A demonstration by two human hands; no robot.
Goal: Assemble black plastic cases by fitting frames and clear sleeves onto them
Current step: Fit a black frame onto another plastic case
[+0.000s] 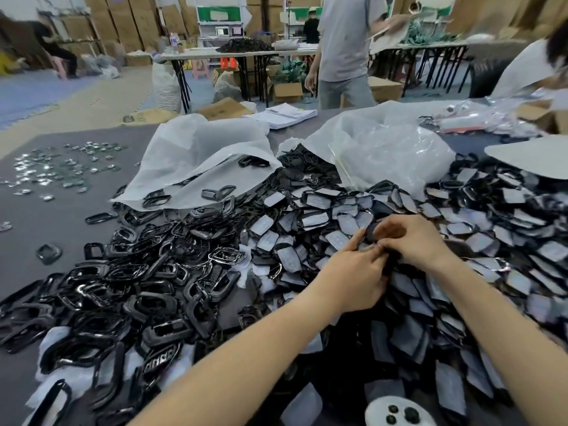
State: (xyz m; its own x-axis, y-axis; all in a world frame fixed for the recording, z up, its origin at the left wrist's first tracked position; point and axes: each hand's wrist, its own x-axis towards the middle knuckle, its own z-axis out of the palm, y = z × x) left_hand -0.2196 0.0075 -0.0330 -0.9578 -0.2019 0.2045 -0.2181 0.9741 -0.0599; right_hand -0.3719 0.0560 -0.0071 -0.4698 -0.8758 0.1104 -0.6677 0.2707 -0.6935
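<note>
Hands: 2, both at work over the rt. heap, mid-table.
- Left hand (353, 278): fingers (354, 241) curled and pinching the lower edge of 1 black case (372, 234).
- Right hand (415, 241): fingers curled over the same case from the far side, thumb tucked under. The hands touch each other at the fingertips.

Black case: 1 held, just above the rt. heap. It is mostly hidden by the fingers and blurred. Only a dark rounded edge shows, so long axis and facing cannot be told.

Stock on grey table (46, 241):
- Black frames (138, 287): 1 heap, left of the hands. Too many to count, lying at all angles, no common direction.
- Cases with pale sleeves (491, 241): 1 heap, rt. and front. Too many to count, most lying flat with the pale face up, long axes mixed.
- White plastic bags: 2, behind the heaps, mouths open toward the person. Left bag (196, 155) spills frames; rt. bag (384, 142) spills cases.
- Small shiny clear bits (61, 167): scattered at far left, well apart from the heaps, approx. several dozen.
- Paper stack (285, 115): 1, at the far edge.
</note>
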